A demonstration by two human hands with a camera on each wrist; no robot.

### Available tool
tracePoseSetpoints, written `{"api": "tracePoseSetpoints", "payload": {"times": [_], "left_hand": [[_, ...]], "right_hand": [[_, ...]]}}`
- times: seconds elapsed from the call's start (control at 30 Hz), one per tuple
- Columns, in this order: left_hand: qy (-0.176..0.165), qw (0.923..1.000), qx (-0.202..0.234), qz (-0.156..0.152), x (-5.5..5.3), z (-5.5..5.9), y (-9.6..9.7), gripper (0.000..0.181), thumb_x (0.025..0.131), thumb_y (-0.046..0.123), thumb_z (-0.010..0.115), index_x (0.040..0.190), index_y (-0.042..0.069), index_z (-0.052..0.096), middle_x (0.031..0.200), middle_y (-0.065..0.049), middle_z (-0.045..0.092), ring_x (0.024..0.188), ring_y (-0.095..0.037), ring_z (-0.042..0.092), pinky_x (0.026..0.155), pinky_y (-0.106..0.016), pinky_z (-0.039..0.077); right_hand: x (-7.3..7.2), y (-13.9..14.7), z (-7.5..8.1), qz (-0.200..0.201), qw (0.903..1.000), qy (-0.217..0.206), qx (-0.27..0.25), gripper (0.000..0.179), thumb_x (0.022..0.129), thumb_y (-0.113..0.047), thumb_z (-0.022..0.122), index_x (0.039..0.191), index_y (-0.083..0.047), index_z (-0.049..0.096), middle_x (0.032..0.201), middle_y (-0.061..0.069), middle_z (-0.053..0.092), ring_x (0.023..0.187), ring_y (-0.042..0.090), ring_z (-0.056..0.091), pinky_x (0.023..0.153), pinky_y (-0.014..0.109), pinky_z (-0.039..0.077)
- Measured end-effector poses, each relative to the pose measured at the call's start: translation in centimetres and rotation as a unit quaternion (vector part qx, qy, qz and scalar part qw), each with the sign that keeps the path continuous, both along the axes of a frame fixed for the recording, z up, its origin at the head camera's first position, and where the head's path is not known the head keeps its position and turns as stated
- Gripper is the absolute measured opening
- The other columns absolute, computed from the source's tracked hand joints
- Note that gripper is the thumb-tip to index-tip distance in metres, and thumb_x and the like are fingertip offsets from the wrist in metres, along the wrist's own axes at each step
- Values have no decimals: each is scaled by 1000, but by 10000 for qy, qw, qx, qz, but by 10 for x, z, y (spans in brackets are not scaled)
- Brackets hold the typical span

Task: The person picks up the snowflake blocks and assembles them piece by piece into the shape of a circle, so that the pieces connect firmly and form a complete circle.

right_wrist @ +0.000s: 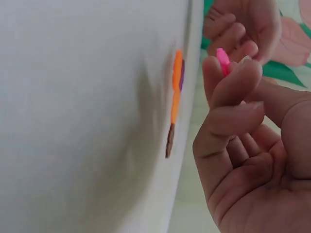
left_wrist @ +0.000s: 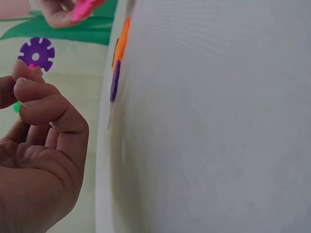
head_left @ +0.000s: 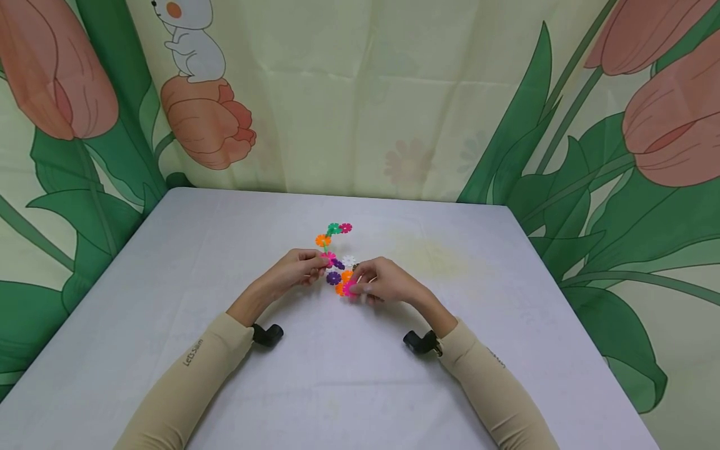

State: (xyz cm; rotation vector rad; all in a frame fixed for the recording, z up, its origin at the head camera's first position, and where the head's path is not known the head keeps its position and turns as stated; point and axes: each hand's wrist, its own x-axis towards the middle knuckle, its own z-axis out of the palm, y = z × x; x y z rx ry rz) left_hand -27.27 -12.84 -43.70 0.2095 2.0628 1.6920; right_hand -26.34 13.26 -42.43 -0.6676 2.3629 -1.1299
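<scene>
My left hand (head_left: pixel 295 269) pinches a pink notched plastic disc (head_left: pixel 329 257) belonging to a joined chain. Beyond it the chain runs through an orange disc (head_left: pixel 323 240) and a green disc (head_left: pixel 334 229) to a dark pink one (head_left: pixel 345 228). A purple disc (left_wrist: pixel 36 54) stands out past the left fingertips. Between thumb and finger, my right hand (head_left: pixel 388 281) holds a separate pink disc (right_wrist: pixel 223 61), seen edge-on in the right wrist view. It is raised off the table, near the left hand.
Several loose discs lie flat between the hands: a purple disc (head_left: pixel 334 278), a white disc (head_left: pixel 349 260), orange discs (head_left: pixel 347 275) and a brown disc (right_wrist: pixel 169 141). They rest on a white-covered table (head_left: pixel 337 387), backed by a tulip-printed curtain (head_left: pixel 360 94).
</scene>
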Motion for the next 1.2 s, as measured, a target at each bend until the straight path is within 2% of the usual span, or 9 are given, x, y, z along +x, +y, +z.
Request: {"api": "tracePoseSetpoints", "payload": {"times": [0.13,0.33,0.63,0.83,0.93,1.1,1.2], "left_hand": [[9,10000,19,-44,1,-1,1,31,109,28,59,103,-3,60,80,2,57,71,-13,47,64,-24,40],[75,9999,73,-124,2,-1,1,32,110,26,58,106,-6,60,79,2,57,70,-14,48,64,-24,41],[95,9997,-3,-221,2,0,1,28,109,30,59,96,5,62,79,3,56,71,-14,47,65,-25,40],[88,9996,35,-254,3,1,1,27,109,30,59,93,9,61,78,3,56,70,-13,46,64,-25,39],[104,9995,51,-286,3,1,1,27,110,29,58,94,7,61,79,3,56,70,-13,46,64,-25,39],[145,9991,59,-390,3,0,1,31,110,27,56,100,-2,60,80,2,57,69,-13,47,64,-24,39],[122,9990,53,-431,2,-1,1,32,110,26,56,103,-5,59,80,1,57,69,-13,47,64,-24,40]], "right_hand": [[-3,7,6,-92,9991,-253,-340,15,99,-14,75,111,-5,74,92,18,77,60,17,63,58,25,51],[-5,8,8,0,9983,-181,-550,17,101,-11,71,115,-2,74,96,27,73,63,16,58,60,24,51],[-3,4,8,-92,9974,-90,-715,17,102,-12,70,116,-3,73,97,27,74,64,16,57,61,25,50],[-4,5,7,-102,9969,-106,-778,19,102,-13,70,117,-2,73,99,28,73,64,15,57,62,25,51],[-4,6,7,-109,9965,-102,-818,19,103,-13,69,117,-1,73,99,29,73,64,15,58,62,25,51],[-4,6,6,-127,9961,-145,-864,19,103,-12,69,117,0,73,99,29,73,65,15,58,63,26,52],[-3,4,5,-284,9960,-202,-817,20,102,-13,71,116,0,74,99,28,75,65,15,59,64,26,53]]}}
